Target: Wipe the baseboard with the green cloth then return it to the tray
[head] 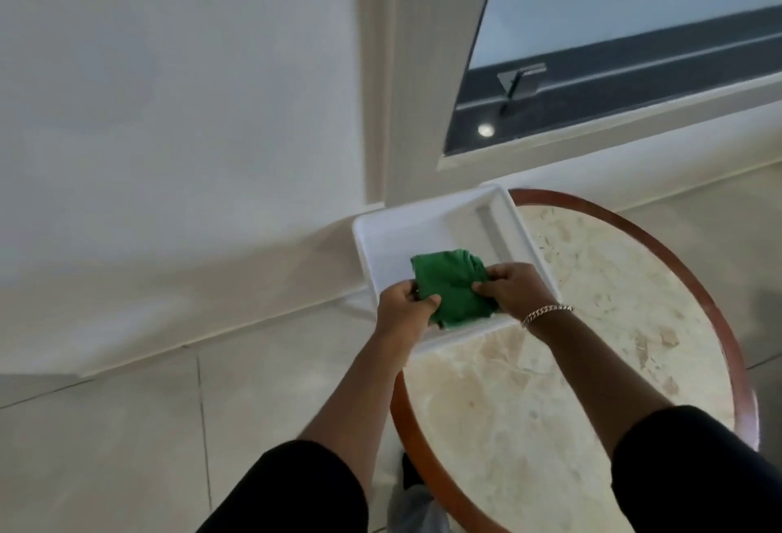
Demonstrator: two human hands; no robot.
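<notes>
We are gripping the green cloth (pixel 452 285) with both hands, left hand (pixel 404 306) and right hand (pixel 514 289) pinching its crumpled, folded bundle over the white tray (pixel 423 228) sitting at the round worktop's (pixel 592 321) far-left edge, near the baseboard (pixel 211 312).

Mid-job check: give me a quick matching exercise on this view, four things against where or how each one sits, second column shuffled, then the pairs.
Things:
1. green cloth
2. white tray
3. bracelet
4. baseboard

Places or states:
A. runs along the foot of the wall, above the floor tiles
B. on the right hand's wrist
C. bunched over the tray, gripped by both the left hand and the right
D. on the round marble-top table, overhanging its left edge

Pairs: 1-C, 2-D, 3-B, 4-A
</notes>
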